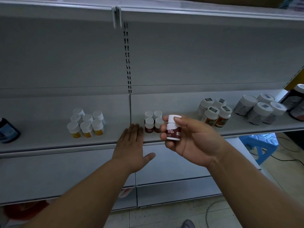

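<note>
My right hand (192, 139) grips a small white bottle with a dark red label (173, 129), held upright just in front of the grey shelf (49, 142). Right behind it on the shelf stand several matching red-labelled bottles (152, 123) with white caps. My left hand (131, 145) is stretched out flat with straight fingers, palm down, over the shelf's front edge just left of those bottles, and holds nothing.
Several white-capped bottles with yellow labels (86, 125) stand left of centre. Orange-labelled bottles (214, 112) and larger white tubs (259, 109) sit to the right. A dark jar (8, 130) is at the far left, another (296, 102) at the far right. A blue plastic stool (259, 143) stands on the floor.
</note>
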A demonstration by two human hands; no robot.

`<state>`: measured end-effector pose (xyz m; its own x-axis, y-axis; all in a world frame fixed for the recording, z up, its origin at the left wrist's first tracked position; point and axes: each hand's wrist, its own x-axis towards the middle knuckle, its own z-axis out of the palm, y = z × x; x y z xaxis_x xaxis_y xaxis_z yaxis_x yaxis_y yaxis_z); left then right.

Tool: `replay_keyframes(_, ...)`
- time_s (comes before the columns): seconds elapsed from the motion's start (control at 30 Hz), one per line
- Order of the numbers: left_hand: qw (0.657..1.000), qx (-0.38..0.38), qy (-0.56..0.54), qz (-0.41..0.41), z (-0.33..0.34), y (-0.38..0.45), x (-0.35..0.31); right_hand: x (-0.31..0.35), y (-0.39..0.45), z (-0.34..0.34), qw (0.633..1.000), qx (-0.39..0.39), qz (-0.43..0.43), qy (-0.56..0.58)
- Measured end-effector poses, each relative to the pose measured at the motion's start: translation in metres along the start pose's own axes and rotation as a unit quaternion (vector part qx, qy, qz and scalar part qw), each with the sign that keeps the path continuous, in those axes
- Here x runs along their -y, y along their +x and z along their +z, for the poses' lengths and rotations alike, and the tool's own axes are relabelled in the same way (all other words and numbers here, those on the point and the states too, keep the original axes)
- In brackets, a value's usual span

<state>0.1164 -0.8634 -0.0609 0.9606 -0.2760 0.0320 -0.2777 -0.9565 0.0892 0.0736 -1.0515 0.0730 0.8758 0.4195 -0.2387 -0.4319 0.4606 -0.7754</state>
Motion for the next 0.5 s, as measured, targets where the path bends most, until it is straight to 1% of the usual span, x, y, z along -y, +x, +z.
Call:
replay_keyframes(0.13, 1.0, -0.005, 0.003, 0.004, 0.0014, 0.0002, 0.0015, -0.0023, -0.0003, 0.0005, 1.0, 0.001, 0.006, -0.005)
replay_keyframes(0.33, 1.0, -0.003, 0.016, 0.001, 0.0038, 0.0018, 0.0017, -0.001, -0.0031, 0.0076, 0.993, -0.045, -0.07, -0.086)
replay_keyframes(0.5, 1.0, -0.002, 0.023, 0.001, 0.003, 0.0011, 0.002, -0.0001, -0.0049, 0.0092, 0.978, -0.092, -0.099, -0.156)
